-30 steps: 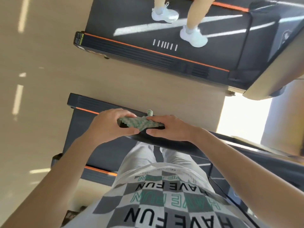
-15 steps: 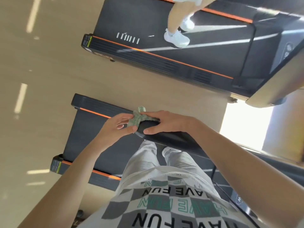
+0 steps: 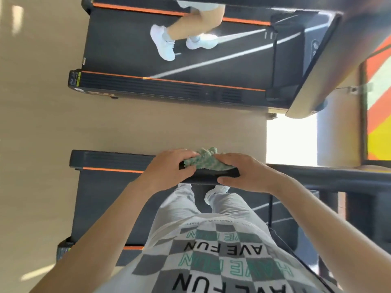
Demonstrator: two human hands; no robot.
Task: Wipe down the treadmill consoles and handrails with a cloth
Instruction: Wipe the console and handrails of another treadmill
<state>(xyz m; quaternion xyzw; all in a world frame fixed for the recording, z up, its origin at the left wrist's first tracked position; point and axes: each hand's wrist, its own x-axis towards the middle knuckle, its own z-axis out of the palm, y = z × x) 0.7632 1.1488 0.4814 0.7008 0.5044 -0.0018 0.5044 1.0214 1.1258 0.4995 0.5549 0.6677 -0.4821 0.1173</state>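
Here, at the middle of the frame, both hands sit on the black handrail (image 3: 213,178) of the lower treadmill (image 3: 105,199). The green-and-white cloth (image 3: 203,160) lies bunched on top of that rail, between the two hands. The left hand (image 3: 169,168) curls over the rail's free end, its grip clamped on the bar with the fingertips touching the cloth's left edge. The right hand (image 3: 243,172) lies over the cloth's right part, fingers on top and thumb against the rail's near side, so its grip is clamped on the cloth and the bar under it. Below the rail show light trousers (image 3: 184,206) and a checked shirt (image 3: 211,263). Across a strip of tan floor (image 3: 148,123), in the upper part of the frame, a second treadmill (image 3: 211,66) carries another person in white shoes (image 3: 163,45).
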